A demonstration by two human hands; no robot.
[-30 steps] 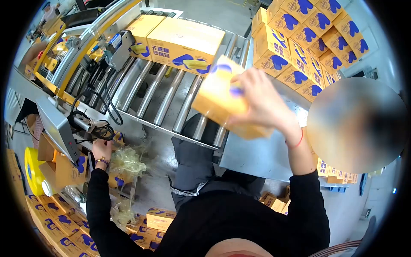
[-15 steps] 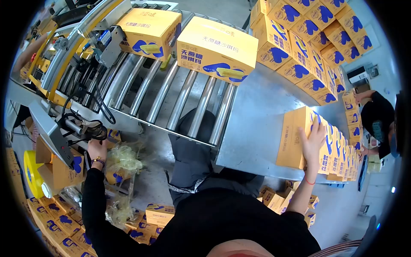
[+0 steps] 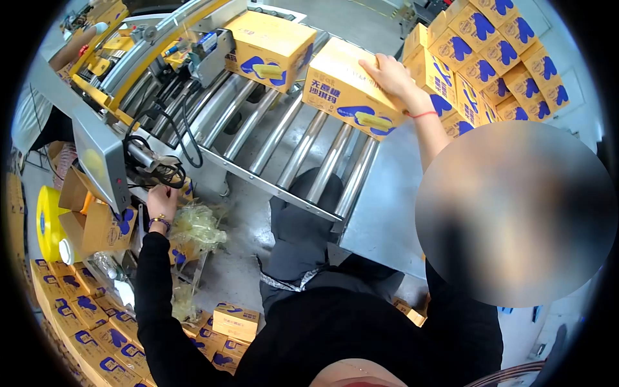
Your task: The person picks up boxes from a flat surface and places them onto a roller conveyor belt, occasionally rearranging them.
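On the roller conveyor (image 3: 293, 142) sit two yellow cartons with blue print. My right hand (image 3: 390, 76) lies on the top of the nearer carton (image 3: 348, 82), close to its far right edge, with the fingers stretched over the surface. The other carton (image 3: 269, 50) stands to its left beside the machine, and no hand touches it. Low on the left, my left hand (image 3: 161, 203) is under the bundle of black cables (image 3: 155, 164), beside the grey display box (image 3: 100, 158). Its fingers are curled together, and what they hold, if anything, cannot be made out.
A metal table (image 3: 383, 200) adjoins the rollers on the right. Stacked cartons (image 3: 480, 55) rise behind it. At left are a yellow tape roll (image 3: 48, 222), an open carton (image 3: 97, 222) and crumpled clear film (image 3: 196, 229). A blurred circle hides the right side.
My right hand has left the carton on the metal table and come up and left onto the conveyor carton. The view has shifted; my left hand stays by the cables.
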